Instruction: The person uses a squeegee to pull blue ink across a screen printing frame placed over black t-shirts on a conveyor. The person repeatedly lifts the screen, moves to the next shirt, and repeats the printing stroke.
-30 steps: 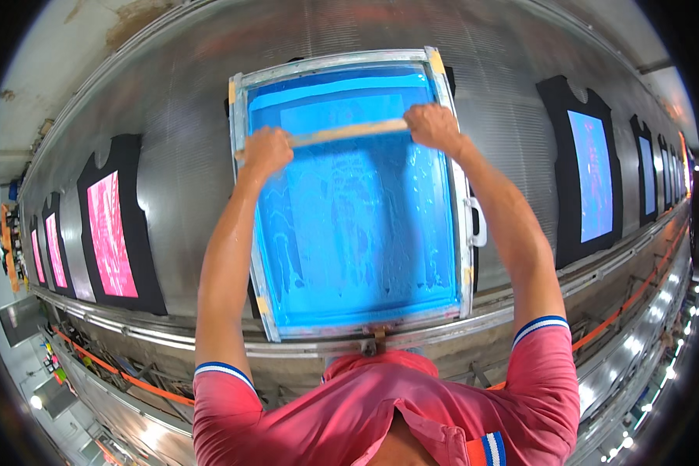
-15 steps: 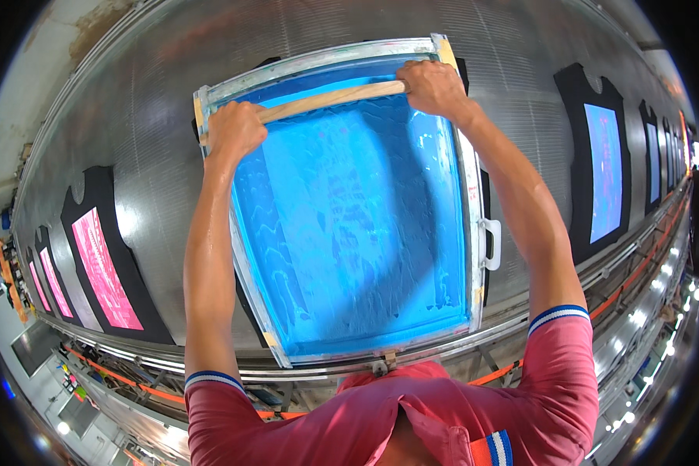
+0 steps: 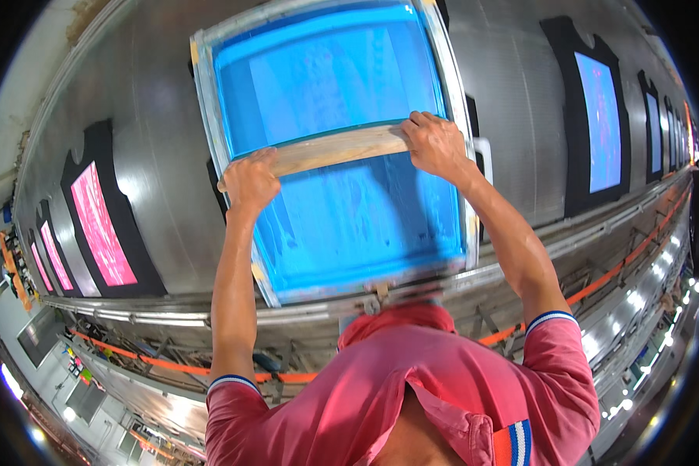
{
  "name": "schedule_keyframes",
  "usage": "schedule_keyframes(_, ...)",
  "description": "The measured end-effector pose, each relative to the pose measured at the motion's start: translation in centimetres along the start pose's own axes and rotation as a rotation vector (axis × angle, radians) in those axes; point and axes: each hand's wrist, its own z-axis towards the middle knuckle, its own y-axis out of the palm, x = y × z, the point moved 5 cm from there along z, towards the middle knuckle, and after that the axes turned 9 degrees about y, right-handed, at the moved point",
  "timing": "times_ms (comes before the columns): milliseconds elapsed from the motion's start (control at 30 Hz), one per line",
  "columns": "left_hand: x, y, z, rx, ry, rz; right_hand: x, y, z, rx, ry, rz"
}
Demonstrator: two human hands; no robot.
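Both my hands grip a wooden squeegee (image 3: 340, 151) that lies across a framed printing screen (image 3: 208, 101). My left hand (image 3: 252, 182) is closed round its left end, and my right hand (image 3: 436, 145) round its right end, close to the frame's right side. Bright blue ink (image 3: 342, 221) coats the screen mesh on my side of the squeegee. Beyond it the mesh shows a smoother blue with a paler rectangular area. The squeegee's blade is hidden under the wood. A white handle (image 3: 482, 159) sticks out from the frame's right side.
The screen lies on a long grey metal table (image 3: 512, 140). Black shirts with pink prints (image 3: 103, 225) lie to the left, and black shirts with light blue prints (image 3: 598, 120) to the right. A metal rail (image 3: 175, 318) runs along the near edge, with an orange strip (image 3: 293, 377) below.
My hands have drawn the squeegee from the screen's far end toward me, to about its middle. The view has shifted, so the frame sits higher in the picture.
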Motion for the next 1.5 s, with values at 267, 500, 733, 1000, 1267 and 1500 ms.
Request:
schedule_keyframes(267, 7.8, 1.0, -15.3, -0.03, 0.004, 0.001, -3.8, 0.9, -15.6, -0.005, -0.022, 0.074)
schedule_keyframes(500, 13.4, 2.1, -25.6, -0.009, -0.028, -0.058, -6.3, 1.6, -26.9, -0.045, -0.001, 0.183)
schedule_keyframes(733, 13.0, 1.0, -23.0, -0.231, -0.091, 0.062, -3.5, 0.6, -22.6, -0.333, -0.009, 0.406)
schedule_keyframes(1000, 19.0, 3.0, -19.7, -0.185, -0.106, 0.027, 13.6, 1.5, -10.0, 0.307, 0.563, 0.441)
schedule_keyframes(1267, 19.4, 4.1, -20.9, -0.195, -0.151, 0.0, 15.6, 4.6, -8.2, 0.226, 0.788, 0.619)
schedule_keyframes(1500, 19.9, 4.1, -21.1, -0.126, -0.15, -0.042, 15.3, 4.0, -8.0, 0.21, 0.803, 0.613)
